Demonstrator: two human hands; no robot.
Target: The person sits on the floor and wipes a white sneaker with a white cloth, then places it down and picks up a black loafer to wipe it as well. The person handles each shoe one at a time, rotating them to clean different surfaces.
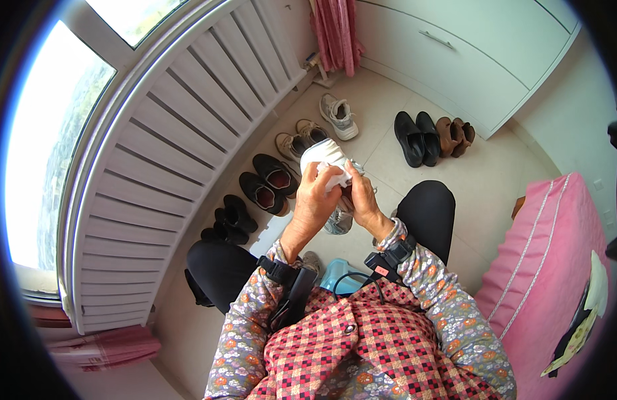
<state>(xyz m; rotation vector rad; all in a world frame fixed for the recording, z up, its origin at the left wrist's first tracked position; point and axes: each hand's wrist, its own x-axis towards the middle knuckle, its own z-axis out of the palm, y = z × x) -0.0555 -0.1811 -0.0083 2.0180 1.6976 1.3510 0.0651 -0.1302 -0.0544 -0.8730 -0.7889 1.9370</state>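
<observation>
A white and grey sneaker (322, 150) is held up in front of me, its white end pointing away. My left hand (316, 195) pinches a crumpled white wipe or tissue (337, 176) against it. Around the sneaker's near right side, my right hand (364, 200) grips with the thumb beside the wipe. My fingers hide much of the sneaker. Beneath my hands, a grey-white sneaker (338, 223) shows partly on the floor.
Along the radiator (153, 165) stand black shoes (268, 182), beige lace-ups (301, 137) and a white sneaker (339, 116). Black loafers (417, 138) and brown shoes (455, 136) are near the white cabinet (438, 60). A blue plastic container (340, 275) sits between my legs; pink-covered furniture (548, 280) stands right.
</observation>
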